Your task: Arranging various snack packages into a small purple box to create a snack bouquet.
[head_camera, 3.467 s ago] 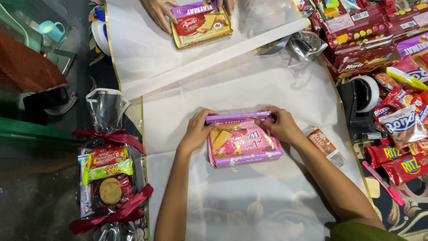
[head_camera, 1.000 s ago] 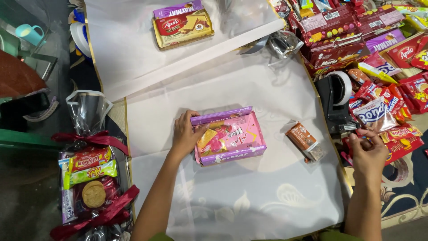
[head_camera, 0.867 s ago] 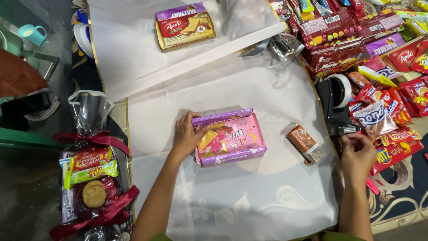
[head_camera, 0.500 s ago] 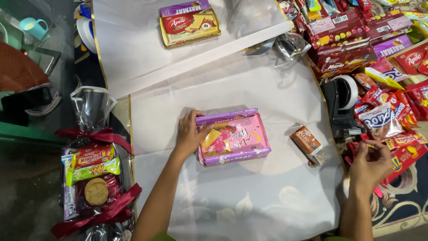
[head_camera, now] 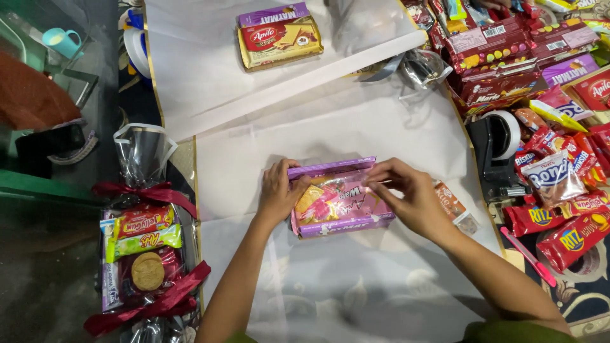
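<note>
A pink snack pack [head_camera: 340,200] lies on a purple box [head_camera: 330,168] in the middle of a white wrapping sheet [head_camera: 356,279]. My left hand [head_camera: 279,194] grips the stack's left edge, thumb on top. Over the pack's upper right corner is my right hand [head_camera: 406,194], its thumb and fingers pinched on what looks like a small strip of clear tape. A small brown snack packet [head_camera: 450,200] lies just right of my right hand.
A black tape dispenser [head_camera: 499,149] stands at the right beside a heap of snack packets [head_camera: 559,178] and a pink pen-like tool [head_camera: 527,254]. A gold wafer box [head_camera: 279,38] lies at the far end. A ribbon-tied cellophane snack bundle [head_camera: 143,254] sits at the left.
My right hand left the pack, reached to the tape dispenser among the snacks at the right, and has come back to the pack's top right corner with pinched fingers. The left hand stayed put.
</note>
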